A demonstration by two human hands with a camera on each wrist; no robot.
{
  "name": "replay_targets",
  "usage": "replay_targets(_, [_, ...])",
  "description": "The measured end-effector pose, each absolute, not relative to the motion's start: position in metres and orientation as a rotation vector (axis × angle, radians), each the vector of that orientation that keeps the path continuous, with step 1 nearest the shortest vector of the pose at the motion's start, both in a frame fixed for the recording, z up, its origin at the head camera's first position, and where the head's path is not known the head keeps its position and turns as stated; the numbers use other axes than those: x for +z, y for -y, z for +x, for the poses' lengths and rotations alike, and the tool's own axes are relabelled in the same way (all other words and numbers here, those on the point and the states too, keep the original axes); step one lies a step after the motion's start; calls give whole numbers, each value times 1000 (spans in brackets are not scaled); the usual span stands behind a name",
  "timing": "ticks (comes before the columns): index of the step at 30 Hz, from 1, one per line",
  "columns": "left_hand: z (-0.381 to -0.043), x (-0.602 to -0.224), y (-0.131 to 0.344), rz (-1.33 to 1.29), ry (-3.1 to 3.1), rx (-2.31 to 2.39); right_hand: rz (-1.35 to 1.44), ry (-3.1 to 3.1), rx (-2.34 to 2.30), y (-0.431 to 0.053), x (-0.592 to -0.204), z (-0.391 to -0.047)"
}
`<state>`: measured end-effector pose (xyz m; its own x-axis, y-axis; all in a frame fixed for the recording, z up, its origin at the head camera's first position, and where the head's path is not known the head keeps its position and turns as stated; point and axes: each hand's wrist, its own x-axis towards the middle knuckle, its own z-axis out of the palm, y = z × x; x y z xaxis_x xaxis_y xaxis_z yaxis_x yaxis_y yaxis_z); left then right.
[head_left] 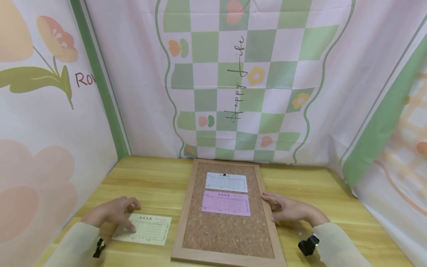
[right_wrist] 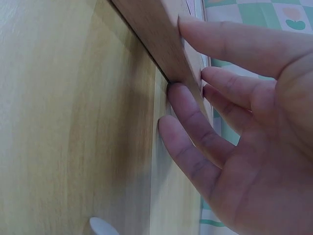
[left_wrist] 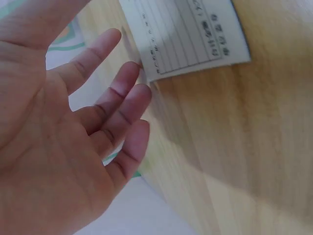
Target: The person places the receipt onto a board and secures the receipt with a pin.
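Bearing a printed grid, the pale yellow slip point(head_left: 152, 229) lay partly under the left hand point(head_left: 114, 212), fingers apart; the right hand point(head_left: 293, 209), also spread, touched the corkboard point(head_left: 227, 235).

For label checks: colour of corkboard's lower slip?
Lower slip is pink, best seen in head view.

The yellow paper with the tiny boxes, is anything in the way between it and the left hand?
No, nothing visible is. In the head view, the left hand is over the left part of the yellow printed form. I can't tell if they touch.
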<state>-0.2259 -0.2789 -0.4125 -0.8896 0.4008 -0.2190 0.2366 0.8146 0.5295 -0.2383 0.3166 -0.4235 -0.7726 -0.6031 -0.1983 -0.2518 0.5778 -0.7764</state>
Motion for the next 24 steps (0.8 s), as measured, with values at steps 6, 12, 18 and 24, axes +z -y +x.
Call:
replay_targets(6, [-225,-415,280,461,-2674,702,-656,-2369,-1060,-316,-423,-238])
replay_targets(12, [-227,-418,279,451,-2702,642,-671,-2361,-1079,-316,-423,-237])
replay_targets(18, [-227,-421,277,449,-2705,641,-665,-2363,-1075,-316,-423,-238])
replay_targets(24, [-227,-421,275,424,-2696,642,-672,-2364,-1076,-315,-421,-236])
